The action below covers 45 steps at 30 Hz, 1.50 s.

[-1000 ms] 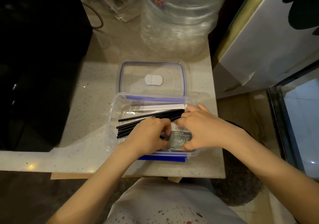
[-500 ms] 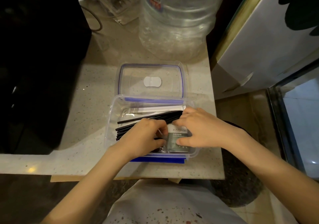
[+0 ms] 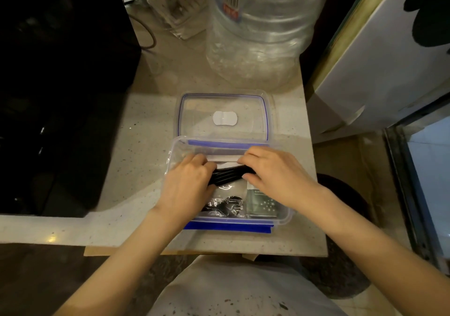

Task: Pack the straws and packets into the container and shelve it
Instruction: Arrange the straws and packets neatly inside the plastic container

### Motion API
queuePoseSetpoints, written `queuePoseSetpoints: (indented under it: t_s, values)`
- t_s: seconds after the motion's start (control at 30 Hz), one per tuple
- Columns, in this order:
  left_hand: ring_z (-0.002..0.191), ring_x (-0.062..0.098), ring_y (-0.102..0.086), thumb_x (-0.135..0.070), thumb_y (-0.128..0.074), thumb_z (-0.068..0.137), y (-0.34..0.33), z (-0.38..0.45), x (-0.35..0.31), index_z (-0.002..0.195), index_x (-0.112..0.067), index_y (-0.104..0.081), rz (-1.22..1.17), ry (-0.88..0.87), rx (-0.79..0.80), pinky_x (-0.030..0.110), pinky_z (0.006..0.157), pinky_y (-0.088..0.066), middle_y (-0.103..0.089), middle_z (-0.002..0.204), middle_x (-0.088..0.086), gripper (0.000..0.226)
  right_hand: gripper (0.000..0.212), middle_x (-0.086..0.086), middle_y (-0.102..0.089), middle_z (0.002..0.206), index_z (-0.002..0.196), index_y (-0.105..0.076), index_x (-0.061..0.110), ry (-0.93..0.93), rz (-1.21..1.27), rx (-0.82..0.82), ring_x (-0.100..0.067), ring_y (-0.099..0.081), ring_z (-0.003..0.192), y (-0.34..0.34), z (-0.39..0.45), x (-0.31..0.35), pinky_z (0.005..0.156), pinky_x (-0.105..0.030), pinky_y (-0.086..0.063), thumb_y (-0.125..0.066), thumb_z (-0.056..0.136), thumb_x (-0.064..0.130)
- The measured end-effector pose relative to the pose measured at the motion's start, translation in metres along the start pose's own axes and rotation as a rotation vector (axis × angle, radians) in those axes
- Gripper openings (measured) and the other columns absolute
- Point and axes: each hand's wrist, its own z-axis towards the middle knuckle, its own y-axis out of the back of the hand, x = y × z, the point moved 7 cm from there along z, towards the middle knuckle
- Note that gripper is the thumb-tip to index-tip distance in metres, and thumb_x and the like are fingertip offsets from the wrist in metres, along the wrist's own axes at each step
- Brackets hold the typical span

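My left hand (image 3: 188, 184) and right hand (image 3: 272, 177) grip the black straws (image 3: 227, 175) inside the container (image 3: 283, 214), packets (image 3: 263, 205) already in; lid (image 3: 222, 117) off, shelving undone.

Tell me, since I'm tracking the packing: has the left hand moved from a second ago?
Yes. The left hand moved away from the clear plastic container's near blue clip, toward its far wall.

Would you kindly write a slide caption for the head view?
Both hands, left hand and right hand, hold black straws inside the open container; lid lies behind.
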Motion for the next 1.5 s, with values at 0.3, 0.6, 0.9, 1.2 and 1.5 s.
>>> queuePoseSetpoints:
  t_s: [0.3,0.6,0.9,1.2,1.5]
  values:
    - [0.046,0.025,-0.062,-0.013,-0.083,0.05,-0.004,-0.001,-0.003,0.062,-0.015,-0.071,0.06,-0.059,0.034,0.025,0.038,-0.046,-0.067,0.058,0.003,0.017,0.018,-0.004,-0.061,0.096,0.105,-0.065,0.012,0.025,-0.075,0.022,-0.021,-0.059,0.082,-0.017,0.007,0.002,0.067,-0.038,-0.054,-0.057,0.089,0.014]
    - [0.082,0.025,-0.066,-0.026,-0.06,0.085,-0.006,-0.004,-0.003,0.092,-0.019,-0.074,0.048,-0.049,0.077,0.027,0.062,-0.045,-0.069,0.094,0.003,0.017,0.024,-0.002,-0.062,0.106,0.111,-0.061,0.013,-0.042,0.023,-0.007,-0.022,-0.062,0.09,-0.006,0.018,-0.004,0.073,-0.037,-0.053,-0.048,0.093,0.024]
    - [0.088,0.02,-0.064,-0.027,-0.049,0.092,-0.014,-0.004,0.004,0.1,-0.023,-0.07,0.07,0.036,0.112,0.025,0.063,-0.04,-0.069,0.098,0.001,0.023,0.015,-0.007,-0.061,0.101,0.103,-0.059,0.009,0.058,-0.299,0.145,-0.028,-0.064,0.081,-0.029,0.041,0.017,0.054,-0.033,-0.034,-0.052,0.09,0.01]
    - [0.092,0.024,-0.064,-0.02,-0.046,0.091,-0.014,-0.011,0.007,0.098,-0.019,-0.069,0.082,0.04,0.13,0.029,0.063,-0.041,-0.069,0.104,0.001,0.024,0.012,-0.009,-0.061,0.094,0.095,-0.059,0.006,0.198,-0.419,0.206,-0.027,-0.062,0.078,-0.03,0.048,0.026,0.04,-0.027,-0.013,-0.052,0.087,0.001]
    - [0.092,0.028,-0.065,-0.022,-0.044,0.093,-0.014,-0.01,0.002,0.101,-0.017,-0.067,0.127,-0.006,0.191,0.031,0.066,-0.044,-0.07,0.099,0.009,0.025,0.013,-0.011,-0.065,0.084,0.087,-0.061,0.006,0.146,-0.439,0.106,-0.027,-0.065,0.066,-0.034,0.041,0.024,0.039,-0.025,-0.008,-0.065,0.077,-0.001]
